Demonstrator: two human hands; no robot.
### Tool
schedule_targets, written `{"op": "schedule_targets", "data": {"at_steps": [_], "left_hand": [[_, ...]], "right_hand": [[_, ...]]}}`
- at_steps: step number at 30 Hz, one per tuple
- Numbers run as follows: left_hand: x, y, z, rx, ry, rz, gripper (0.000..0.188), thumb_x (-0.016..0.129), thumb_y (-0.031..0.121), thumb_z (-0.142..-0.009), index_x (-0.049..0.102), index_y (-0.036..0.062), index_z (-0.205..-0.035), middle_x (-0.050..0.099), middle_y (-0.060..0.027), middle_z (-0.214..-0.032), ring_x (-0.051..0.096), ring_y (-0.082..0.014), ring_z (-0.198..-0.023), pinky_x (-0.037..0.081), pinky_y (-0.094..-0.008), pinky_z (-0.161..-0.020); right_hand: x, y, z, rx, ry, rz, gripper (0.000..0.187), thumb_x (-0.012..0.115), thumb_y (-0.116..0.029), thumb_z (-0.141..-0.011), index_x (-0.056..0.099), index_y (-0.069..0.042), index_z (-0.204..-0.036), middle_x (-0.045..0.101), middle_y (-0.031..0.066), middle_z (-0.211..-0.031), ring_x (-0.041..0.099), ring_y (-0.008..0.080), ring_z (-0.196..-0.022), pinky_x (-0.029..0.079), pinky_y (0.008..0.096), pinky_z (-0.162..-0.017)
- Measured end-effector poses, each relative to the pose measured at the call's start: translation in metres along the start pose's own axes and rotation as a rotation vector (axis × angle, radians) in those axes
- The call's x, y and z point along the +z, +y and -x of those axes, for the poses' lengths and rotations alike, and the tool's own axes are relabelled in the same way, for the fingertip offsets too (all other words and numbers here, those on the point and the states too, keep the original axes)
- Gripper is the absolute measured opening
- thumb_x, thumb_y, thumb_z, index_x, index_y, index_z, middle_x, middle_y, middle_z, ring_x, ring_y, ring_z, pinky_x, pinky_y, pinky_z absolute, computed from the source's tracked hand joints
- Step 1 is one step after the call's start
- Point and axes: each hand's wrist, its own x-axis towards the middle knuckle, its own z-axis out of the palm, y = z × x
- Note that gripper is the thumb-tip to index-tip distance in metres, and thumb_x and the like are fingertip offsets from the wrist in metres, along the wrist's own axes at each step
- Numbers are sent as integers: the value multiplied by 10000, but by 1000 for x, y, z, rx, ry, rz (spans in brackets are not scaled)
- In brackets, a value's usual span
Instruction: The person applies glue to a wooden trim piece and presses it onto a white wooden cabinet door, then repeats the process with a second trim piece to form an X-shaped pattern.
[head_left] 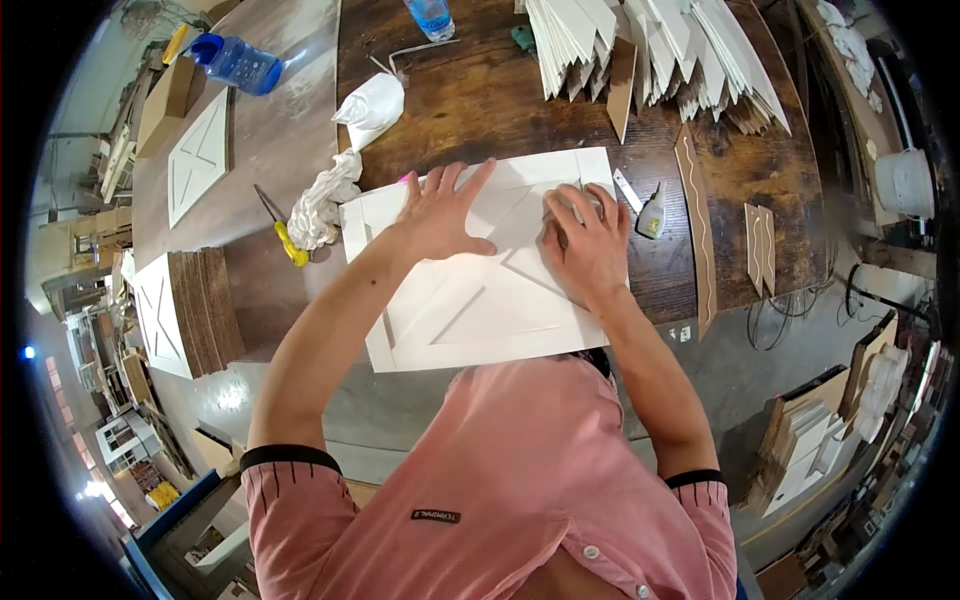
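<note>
A white rectangular panel (490, 310) lies in front of me at the table's near edge, with thin white strips on its face set at slants. Flat on its upper part rests my left hand (440, 215), fingers and thumb spread. My right hand (588, 240) presses on the panel's right side, fingertips bent and apart, beside a slanted strip. No tool shows in either hand. Just right of the panel lies a small glue bottle (652, 213) with a dark tip, next to a small white strip (628, 190). Further right, a long brown strip (695, 230) carries a wavy line of glue.
Two short glued pieces (760, 245) lie at the table's right. Stacked white pointed boards (650, 60) fill the far right. Left are a crumpled cloth (325, 203), a yellow-handled tool (291, 245), a white bag (372, 105), a panel stack (205, 312) and a blue bottle (240, 65).
</note>
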Motion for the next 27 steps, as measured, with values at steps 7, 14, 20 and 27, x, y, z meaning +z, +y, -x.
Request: {"op": "schedule_targets", "data": {"at_steps": [7, 14, 20, 27], "left_hand": [[-3, 1, -2, 5, -35, -16, 1287, 865, 613, -739, 99, 270, -1715, 300, -274, -1648, 286, -478, -1537, 216, -702, -1241], [0, 1, -5, 11, -17, -46, 1311, 872, 613, -724, 92, 259, -1716, 295, -275, -1654, 283, -480, -1540, 214, -667, -1249], [1, 0, -12, -5, -58, -70, 1308, 881, 611, -727, 87, 288, -1715, 247, -217, -1694, 242, -444, -1570, 183, -662, -1267], [5, -8, -14, 47, -25, -76, 1339, 899, 588, -727, 76, 217, -1716, 285, -260, -1660, 275, -452, -1547, 217, -620, -1251]], "right_hand": [[5, 4, 4, -13, 27, 2, 404, 717, -212, -876, 678, -219, -1279, 578, -17, -1375, 459, 312, -1378, 387, 666, -1109], [6, 5, 4, 6, 76, -23, 333, 713, -204, -878, 690, -205, -1211, 598, -32, -1337, 486, 300, -1355, 392, 648, -1112], [10, 9, 7, 28, 172, -81, 288, 728, -190, -858, 713, -181, -1145, 636, -32, -1266, 522, 291, -1327, 389, 616, -1115], [24, 13, 11, 43, 240, -76, 265, 742, -184, -845, 719, -217, -1107, 620, -69, -1231, 489, 255, -1331, 413, 597, -1106]]}}
